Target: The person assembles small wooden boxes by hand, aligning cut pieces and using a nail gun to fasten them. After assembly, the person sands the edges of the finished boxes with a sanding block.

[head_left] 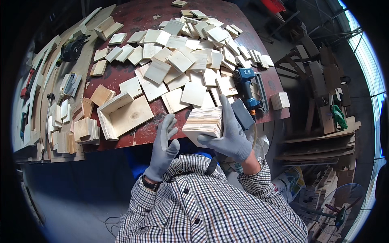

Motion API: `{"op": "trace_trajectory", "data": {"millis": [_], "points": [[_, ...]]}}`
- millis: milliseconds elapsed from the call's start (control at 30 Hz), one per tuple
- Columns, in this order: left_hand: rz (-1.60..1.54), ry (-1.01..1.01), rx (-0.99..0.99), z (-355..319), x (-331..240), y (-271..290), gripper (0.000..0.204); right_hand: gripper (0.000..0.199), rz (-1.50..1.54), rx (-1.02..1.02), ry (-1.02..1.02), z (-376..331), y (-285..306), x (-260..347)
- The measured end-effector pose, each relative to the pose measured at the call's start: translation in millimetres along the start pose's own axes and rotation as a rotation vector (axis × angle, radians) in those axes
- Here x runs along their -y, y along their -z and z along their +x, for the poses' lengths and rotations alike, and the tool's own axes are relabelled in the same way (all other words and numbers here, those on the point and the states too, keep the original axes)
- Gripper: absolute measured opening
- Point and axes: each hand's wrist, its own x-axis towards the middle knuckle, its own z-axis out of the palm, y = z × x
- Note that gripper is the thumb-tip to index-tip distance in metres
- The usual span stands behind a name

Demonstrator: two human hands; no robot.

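My right hand (231, 137), in a grey glove, grips a stack of thin wooden boards (203, 122) at the near edge of the red table. The thumb lies across the stack's near side and the fingers run along its right side. To the left of the stack my left hand (164, 146), gloved too, is raised with its fingers apart and nothing in it. Left of that hand lies a partly joined wooden box (133, 115), a flat panel with upright sides. A blue nail gun (246, 87) rests beyond my right hand, beside a dark grey block (242, 114).
Loose wooden pieces (178, 60) lie heaped over the red table (137, 16). More small pieces (86, 129) stand at the left. A plywood surface (44, 87) there carries a black tool (75, 47). Right of the table are stacked boards (320, 148) and a fan (340, 216).
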Motion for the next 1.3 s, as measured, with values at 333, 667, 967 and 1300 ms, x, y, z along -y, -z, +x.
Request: {"op": "trace_trajectory", "data": {"millis": [333, 667, 967, 1300], "points": [[-0.231, -0.2, 0.151, -11, -41, -20, 0.128, 0.173, 0.513, 0.162, 0.366, -13, -15, 38], [0.125, -0.561, -0.044, -20, -44, -23, 0.12, 0.126, 1.106, -0.021, 0.149, 0, -15, 31], [0.45, -0.669, -0.005, -10, -51, -19, 0.124, 0.118, 0.983, 0.101, 0.086, -14, -39, 35], [0.457, -0.636, -0.035, -6, -44, -20, 0.123, 0.1, 1.22, 0.162, -0.181, -24, -40, 40]]}}
